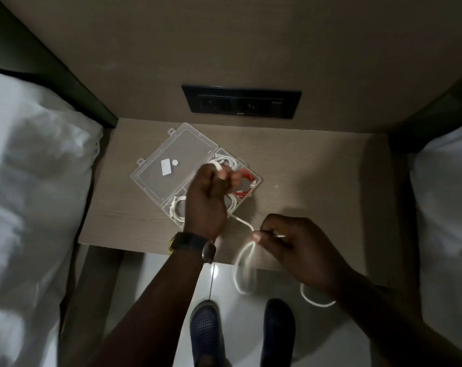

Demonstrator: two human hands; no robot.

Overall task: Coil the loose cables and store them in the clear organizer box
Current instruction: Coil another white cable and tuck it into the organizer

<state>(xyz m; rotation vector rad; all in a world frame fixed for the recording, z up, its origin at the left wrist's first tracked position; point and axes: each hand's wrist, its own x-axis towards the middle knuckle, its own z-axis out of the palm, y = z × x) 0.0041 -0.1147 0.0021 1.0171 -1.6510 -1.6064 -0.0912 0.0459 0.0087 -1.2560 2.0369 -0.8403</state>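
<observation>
A clear organizer box (168, 154) lies open on a small wooden table (304, 176), lid flat to the left. Inside are coiled white cables (177, 207) and a red cable (244, 180). My left hand (206, 200), wearing a watch, hovers over the box and is closed on one end of a loose white cable (244, 271). That cable runs from under my left hand to my right hand (296, 245), which pinches it at the table's front edge. Below that, the cable's loops hang over the floor.
A black socket panel (240, 102) is set in the wall behind the table. White bedding (31, 181) lies on the left and more (447, 202) on the right. My two dark shoes (206, 332) stand on the pale floor below the table edge.
</observation>
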